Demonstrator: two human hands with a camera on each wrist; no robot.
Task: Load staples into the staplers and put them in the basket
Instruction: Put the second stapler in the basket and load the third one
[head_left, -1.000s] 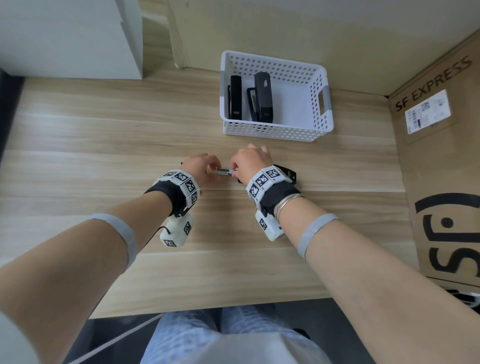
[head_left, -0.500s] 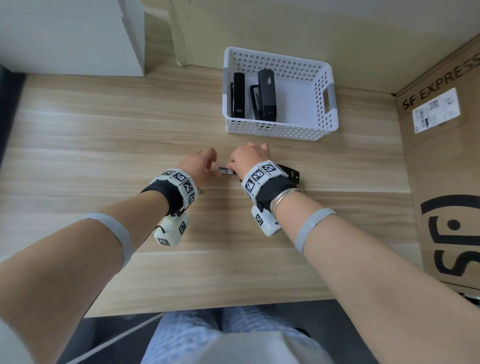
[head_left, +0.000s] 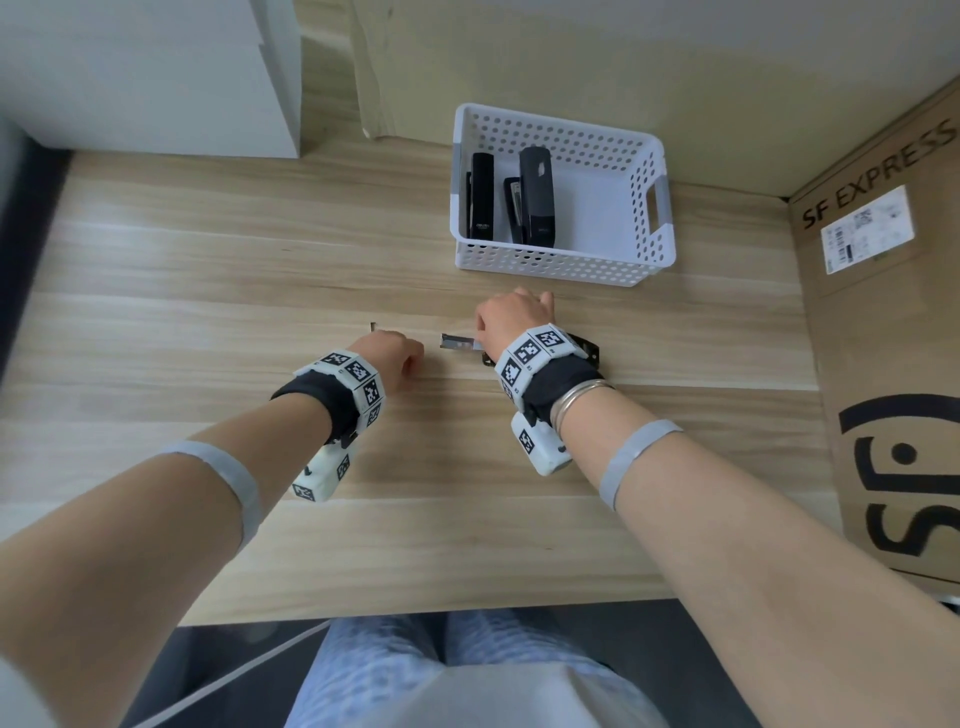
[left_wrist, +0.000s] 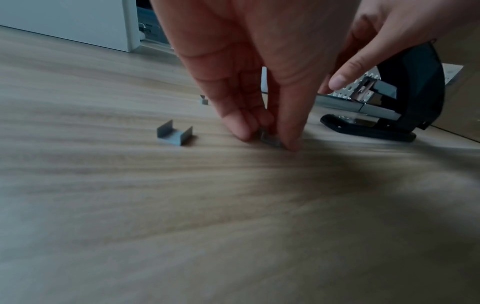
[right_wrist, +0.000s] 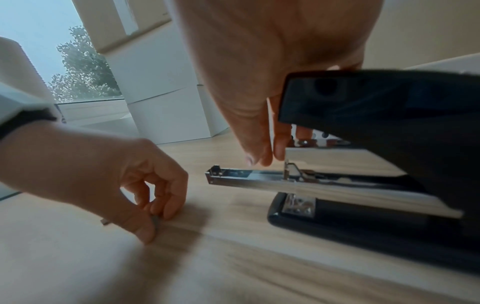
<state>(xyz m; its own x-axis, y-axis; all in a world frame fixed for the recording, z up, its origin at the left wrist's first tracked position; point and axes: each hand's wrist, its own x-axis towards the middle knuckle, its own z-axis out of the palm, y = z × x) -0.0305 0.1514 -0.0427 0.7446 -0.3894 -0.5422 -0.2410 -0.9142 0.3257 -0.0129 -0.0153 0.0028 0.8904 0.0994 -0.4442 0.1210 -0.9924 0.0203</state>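
Wooden desk (head_left: 208, 312), left hand (left_wrist: 259, 72) pinching staples (left_wrist: 270, 139), basket (head_left: 561, 265) beyond.

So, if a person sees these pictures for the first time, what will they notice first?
Probably the two hands at the middle of the wooden table: the right hand holds an open stapler with its metal staple tray slid out, and the left hand pinches a small staple strip on the tabletop. Behind them stands a white basket with two black staplers inside.
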